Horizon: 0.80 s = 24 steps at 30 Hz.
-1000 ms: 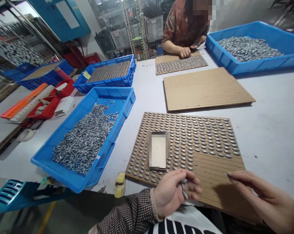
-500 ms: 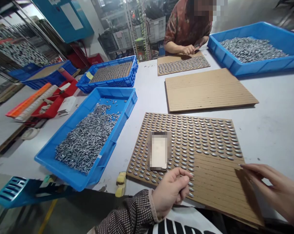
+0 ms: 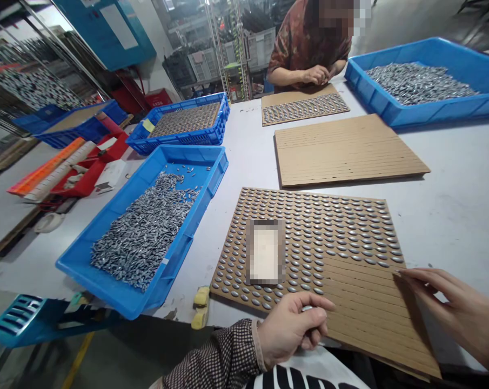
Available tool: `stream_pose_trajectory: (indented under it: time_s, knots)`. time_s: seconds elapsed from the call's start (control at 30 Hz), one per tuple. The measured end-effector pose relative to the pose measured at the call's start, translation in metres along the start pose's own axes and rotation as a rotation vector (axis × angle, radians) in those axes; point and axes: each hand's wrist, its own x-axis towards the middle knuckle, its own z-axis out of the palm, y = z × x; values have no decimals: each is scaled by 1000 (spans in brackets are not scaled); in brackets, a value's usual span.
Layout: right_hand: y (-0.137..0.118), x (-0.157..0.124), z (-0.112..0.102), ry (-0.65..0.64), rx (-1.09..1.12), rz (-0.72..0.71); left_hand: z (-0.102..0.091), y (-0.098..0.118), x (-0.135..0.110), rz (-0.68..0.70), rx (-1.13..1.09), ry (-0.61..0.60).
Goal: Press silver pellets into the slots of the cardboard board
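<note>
The cardboard board (image 3: pixel 361 302) in front of me has slits across it, and rows of small oval metal pieces (image 3: pixel 337 221) sit in much of it. My left hand (image 3: pixel 293 327) is half curled over the near edge, with a metal piece (image 3: pixel 307 308) showing between thumb and fingers. Other pieces in that palm are hidden. My right hand (image 3: pixel 459 310) is pinched at the board's right edge, just below the filled rows. A small metal piece is barely visible at its fingertips. A phone-like object (image 3: pixel 265 253), blurred out, lies on the filled part.
A blue tray (image 3: pixel 212 186) of loose metal pieces stands on the left. Bare slit cardboard (image 3: pixel 345 151) lies beyond my board. Across the table a person (image 3: pixel 305 59) works at another board beside a second blue tray (image 3: pixel 430 111). A yellow object (image 3: pixel 200 308) sits at the near edge.
My left hand has shifted slightly right and down, its index finger now extended, and a piece shows in its grip. My right fingertips have moved slightly up and left at the board's edge.
</note>
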Motion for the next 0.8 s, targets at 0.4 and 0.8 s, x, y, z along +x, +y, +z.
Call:
stream_pose_trajectory:
  time_s: [0.4, 0.8]
  knots:
    - [0, 5, -1, -20, -38, 8, 4, -9, 5, 16, -83, -50]
    - [-1, 8, -2, -40, -32, -41, 7, -9, 6, 10, -79, -30]
